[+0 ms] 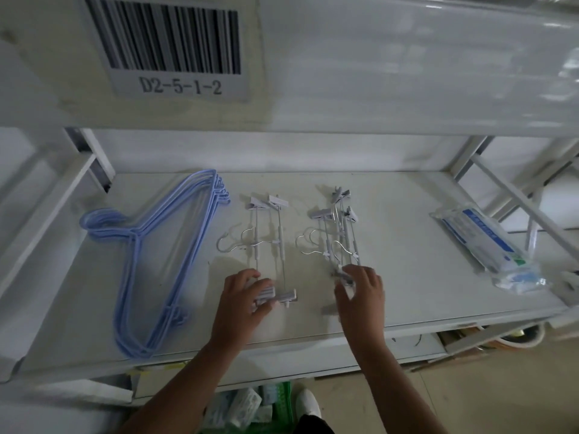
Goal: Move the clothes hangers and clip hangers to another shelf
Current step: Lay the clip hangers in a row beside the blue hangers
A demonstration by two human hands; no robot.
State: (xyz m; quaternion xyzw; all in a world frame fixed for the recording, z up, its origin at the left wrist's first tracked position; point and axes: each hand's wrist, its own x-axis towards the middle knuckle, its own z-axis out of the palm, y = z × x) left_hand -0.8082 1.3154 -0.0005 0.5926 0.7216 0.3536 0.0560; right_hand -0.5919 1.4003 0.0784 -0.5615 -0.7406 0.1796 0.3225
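A stack of several blue wire clothes hangers (163, 252) lies on the left of the white shelf (423, 292). Two groups of grey clip hangers lie in the middle: a left group (269, 227) and a right group (336, 233). My left hand (242, 300) rests on the near clips of the left group, fingers curled around them. My right hand (362, 296) hovers over the near end of the right group, fingers spread and touching the clips.
A clear plastic packet with a blue-and-white label (488, 249) lies at the shelf's right end. The shelf above carries a barcode label reading D2-5-1-2 (175, 51). White frame struts stand at both sides. Packaged goods sit below the shelf.
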